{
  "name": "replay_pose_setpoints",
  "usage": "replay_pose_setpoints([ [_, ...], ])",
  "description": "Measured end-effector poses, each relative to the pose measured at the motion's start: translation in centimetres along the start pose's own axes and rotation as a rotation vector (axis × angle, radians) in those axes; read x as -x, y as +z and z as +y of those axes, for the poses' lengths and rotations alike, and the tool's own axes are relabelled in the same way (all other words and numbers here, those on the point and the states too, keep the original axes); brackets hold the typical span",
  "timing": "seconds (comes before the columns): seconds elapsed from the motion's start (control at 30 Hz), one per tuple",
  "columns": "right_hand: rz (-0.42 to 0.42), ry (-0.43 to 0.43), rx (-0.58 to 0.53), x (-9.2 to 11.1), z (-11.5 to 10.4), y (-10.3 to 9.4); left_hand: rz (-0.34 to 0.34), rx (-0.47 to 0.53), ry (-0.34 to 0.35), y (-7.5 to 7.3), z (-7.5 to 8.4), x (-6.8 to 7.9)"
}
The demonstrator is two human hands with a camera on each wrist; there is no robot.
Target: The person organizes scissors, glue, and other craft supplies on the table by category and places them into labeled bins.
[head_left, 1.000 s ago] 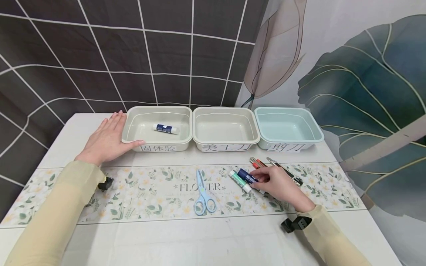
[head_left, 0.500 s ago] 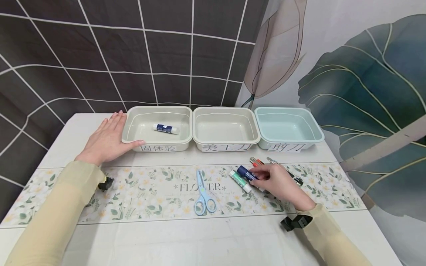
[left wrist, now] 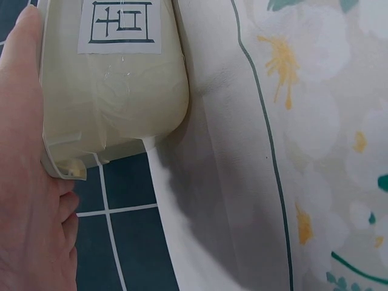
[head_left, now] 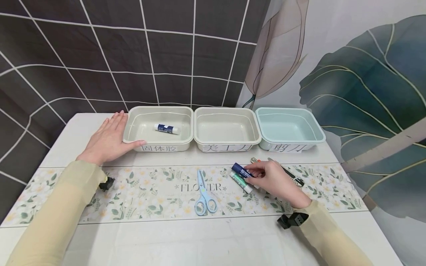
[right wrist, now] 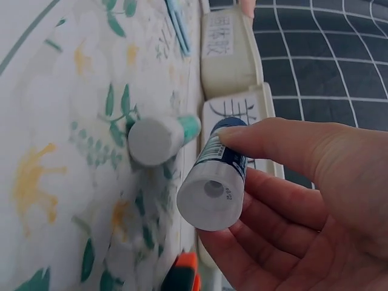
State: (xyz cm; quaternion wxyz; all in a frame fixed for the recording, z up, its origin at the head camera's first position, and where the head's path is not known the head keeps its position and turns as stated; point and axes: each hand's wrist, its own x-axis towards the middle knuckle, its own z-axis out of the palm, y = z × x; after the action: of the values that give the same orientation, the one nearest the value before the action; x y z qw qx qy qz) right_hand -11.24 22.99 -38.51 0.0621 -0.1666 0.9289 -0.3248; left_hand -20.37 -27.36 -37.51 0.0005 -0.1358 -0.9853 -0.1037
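My right hand (head_left: pixel 274 179) pinches a dark blue glue stick (head_left: pixel 242 170) between thumb and fingers; its white base faces the camera in the right wrist view. Just beside it a green and white glue stick (head_left: pixel 240 183) lies on the table. My left hand (head_left: pixel 108 138) rests with straight fingers against the left end of a cream bin (head_left: pixel 159 147), thumb along its front rim. Inside that bin lies another blue and white glue stick (head_left: pixel 167 129). Behind my right hand, an orange-red tool (right wrist: pixel 185 267) and a black utility knife (head_left: pixel 293 176) are partly hidden.
Light blue scissors (head_left: pixel 203 195) lie mid-table on a flowered strip. A second cream bin (head_left: pixel 227 137) and a pale blue bin (head_left: pixel 290 137) continue the row to the right, each with a paper label in front. A dark gridded cloth (head_left: pixel 133 55) hangs behind.
My right hand has drawn the blue glue stick slightly up and to the left, so it now overlaps the green one in the head view. My left hand stays at the bin.
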Motion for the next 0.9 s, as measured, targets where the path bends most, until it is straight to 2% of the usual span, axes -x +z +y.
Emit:
replay_pose_setpoints([
  [0.57, -0.037, -0.153, -0.11, -3.1, -3.6, 1.5, 0.012, -0.002, 0.008, 0.0, 0.0, 0.0],
  [0.9, -0.061, -0.201, -0.079, -4.8, -5.4, 2.4, 0.006, 0.0, 0.006, 0.0, 0.0, 0.0],
])
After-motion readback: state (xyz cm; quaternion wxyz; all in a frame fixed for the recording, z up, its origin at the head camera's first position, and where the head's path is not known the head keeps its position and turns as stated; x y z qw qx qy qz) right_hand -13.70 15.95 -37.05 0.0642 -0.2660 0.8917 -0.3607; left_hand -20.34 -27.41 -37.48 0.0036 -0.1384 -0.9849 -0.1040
